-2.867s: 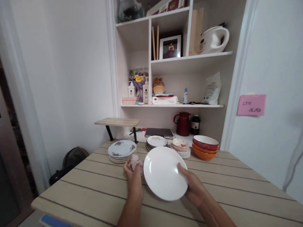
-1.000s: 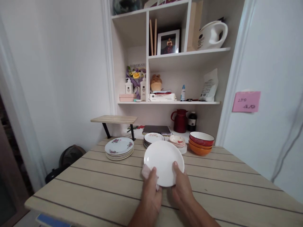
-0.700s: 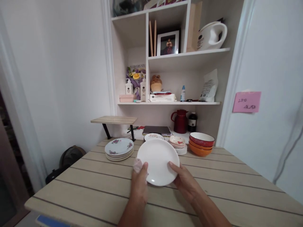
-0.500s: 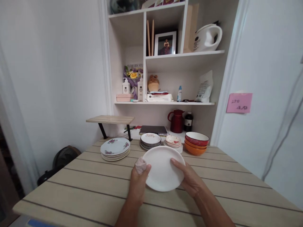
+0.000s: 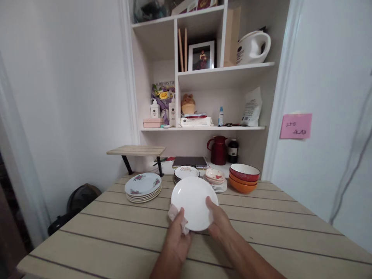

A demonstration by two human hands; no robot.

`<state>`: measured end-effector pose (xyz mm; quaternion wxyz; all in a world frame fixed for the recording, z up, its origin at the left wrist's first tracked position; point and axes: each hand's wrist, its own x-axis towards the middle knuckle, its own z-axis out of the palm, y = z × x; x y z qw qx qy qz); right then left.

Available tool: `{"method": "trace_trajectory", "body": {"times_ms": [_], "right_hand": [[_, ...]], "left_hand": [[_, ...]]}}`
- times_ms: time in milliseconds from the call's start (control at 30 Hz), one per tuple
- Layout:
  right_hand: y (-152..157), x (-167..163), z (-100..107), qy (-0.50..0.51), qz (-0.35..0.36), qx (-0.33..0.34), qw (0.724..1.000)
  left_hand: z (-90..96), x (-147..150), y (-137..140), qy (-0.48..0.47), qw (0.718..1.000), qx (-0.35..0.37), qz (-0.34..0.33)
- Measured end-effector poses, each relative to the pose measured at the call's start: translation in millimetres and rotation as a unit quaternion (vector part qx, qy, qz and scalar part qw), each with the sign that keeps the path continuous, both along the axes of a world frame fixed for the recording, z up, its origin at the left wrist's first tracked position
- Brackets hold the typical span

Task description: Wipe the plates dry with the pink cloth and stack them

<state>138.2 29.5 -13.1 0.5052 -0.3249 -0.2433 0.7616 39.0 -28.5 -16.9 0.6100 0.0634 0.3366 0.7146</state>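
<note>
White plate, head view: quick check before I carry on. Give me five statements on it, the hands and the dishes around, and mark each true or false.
1. The left hand and the right hand both hold the white plate. True.
2. The pale cloth is in the right hand. False: it is in the left hand, against the plate's edge.
3. The flower-patterned plates are stacked on the table, left of the white plate in view. True.
4. The red bowl is at the bottom of its stack. False: it sits on top of the orange bowls.
5. The pink note is right of the shelves in view. True.
</note>
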Motion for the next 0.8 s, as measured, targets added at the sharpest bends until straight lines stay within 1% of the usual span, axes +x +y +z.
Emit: {"method": "trace_trajectory", "body": {"times_ms": [33,100,200,267,333,400,467,533,567,633,700,767,800], "right_hand": [[0.6,1.4,1.6,-0.025,0.008,-0.004,1.0],[0.2,8.1,6.5,-0.103,0.05,0.001,0.993],[-0.8,20.0,12.7,-0.221,0.15,0.04,0.963],[-0.6,23.3,14.3,-0.268,0.178,0.063,0.945],[-0.3,20.4,14.4,-0.266,0.151,0.074,0.949],[0.0,12.5,13.3,-0.213,0.082,0.077,0.971],[1.5,2.4,10.7,-0.148,0.014,0.077,0.986],[7.0,-6.3,6.3,-0.111,-0.03,0.07,0.991],[12.1,-9.2,3.9,-0.104,-0.044,0.059,0.992],[27.2,-12.1,0.5,-0.104,-0.053,0.037,0.992],[47.6,-11.4,1.2,-0.107,-0.041,0.028,0.993],[69.9,-9.2,6.5,-0.107,-0.036,0.025,0.993],[80.6,-8.3,10.3,-0.106,-0.034,0.025,0.993]], "left_hand": [[-0.5,-5.4,0.9,0.006,1.0,-0.028,0.004],[-0.9,-19.0,2.2,0.026,0.997,-0.064,0.02],[-1.2,-38.8,5.2,0.07,0.996,-0.055,0.018],[-2.1,-46.7,8.6,0.083,0.995,-0.055,0.015],[-3.2,-49.3,13.6,0.081,0.995,-0.062,0.01],[-3.5,-49.1,20.0,0.076,0.995,-0.07,0.001],[-2.3,-49.5,27.2,0.07,0.995,-0.07,-0.004],[-0.2,-52.8,34.0,0.065,0.997,-0.051,0.007],[0.3,-55.5,37.0,0.063,0.997,-0.038,0.023],[-1.2,-61.8,41.9,0.058,0.995,-0.016,0.077],[-6.9,-66.3,46.1,0.057,0.99,0.001,0.129],[-15.4,-66.3,50.3,0.089,0.986,0.015,0.139],[-19.9,-64.5,52.5,0.13,0.984,0.017,0.125]]}}
